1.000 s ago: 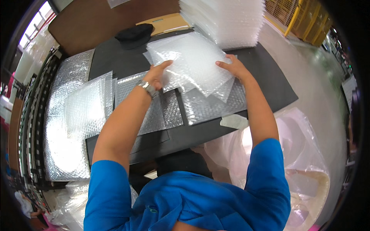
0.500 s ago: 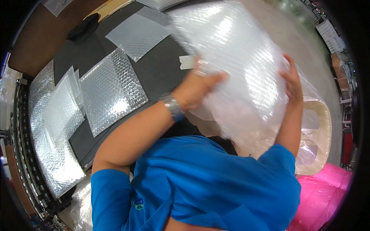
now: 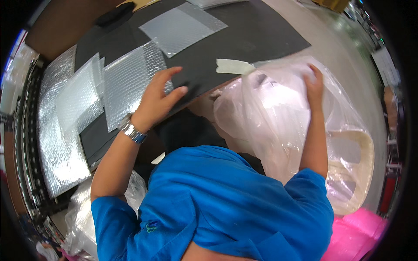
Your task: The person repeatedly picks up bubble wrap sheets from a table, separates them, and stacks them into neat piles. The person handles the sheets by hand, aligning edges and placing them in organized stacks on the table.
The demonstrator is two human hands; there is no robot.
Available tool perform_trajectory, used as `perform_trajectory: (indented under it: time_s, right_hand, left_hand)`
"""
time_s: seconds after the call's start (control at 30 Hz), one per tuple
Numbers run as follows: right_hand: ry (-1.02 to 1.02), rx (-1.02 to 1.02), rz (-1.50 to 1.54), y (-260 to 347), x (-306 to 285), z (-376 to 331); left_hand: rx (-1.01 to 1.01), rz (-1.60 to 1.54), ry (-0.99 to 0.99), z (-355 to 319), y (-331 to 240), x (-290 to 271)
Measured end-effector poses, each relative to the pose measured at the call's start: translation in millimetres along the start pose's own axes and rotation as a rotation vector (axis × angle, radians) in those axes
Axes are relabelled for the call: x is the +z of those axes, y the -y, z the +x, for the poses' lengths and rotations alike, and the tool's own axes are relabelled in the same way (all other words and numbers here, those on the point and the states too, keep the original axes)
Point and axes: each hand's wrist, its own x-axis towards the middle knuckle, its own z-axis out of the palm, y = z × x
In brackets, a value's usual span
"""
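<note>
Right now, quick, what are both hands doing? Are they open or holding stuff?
Left hand: open and empty, near the bubble wrap.
Right hand: at the clear plastic bag; too blurred to tell whether its grip is closed.

A: What's up at the far edge?
B: We've got a black cap (image 3: 115, 16), sitting near a brown panel (image 3: 54, 26)!
A: Over to our left?
B: We're seeing dark rollers (image 3: 25, 148), running lengthwise.
A: Lower right, we spot a bright pink plastic bundle (image 3: 359, 235), just below a cream chair back (image 3: 368, 165).
B: Beyond, we catch grey floor (image 3: 335, 48), curving away!
</note>
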Motion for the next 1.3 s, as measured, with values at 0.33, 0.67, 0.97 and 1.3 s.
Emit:
perform_trajectory:
  time_s: [0.33, 0.67, 0.97, 1.3]
  right_hand:
    - [0.589, -0.474, -0.17, 214, 243, 73]
    - [0.464, -0.391, 0.193, 310, 208, 71]
    - [0.923, -0.856, 0.124, 331, 211, -32]
    - [0.913, -0.846, 0.12, 286, 143, -21]
  left_hand:
    - [-0.298, 0.828, -0.263, -105, 83, -33]
    - [-0.289, 0.768, -0.38, -93, 77, -27]
    - [-0.197, 0.831, -0.952, -119, 121, -161]
    - [-0.853, 0.953, -0.381, -152, 195, -181]
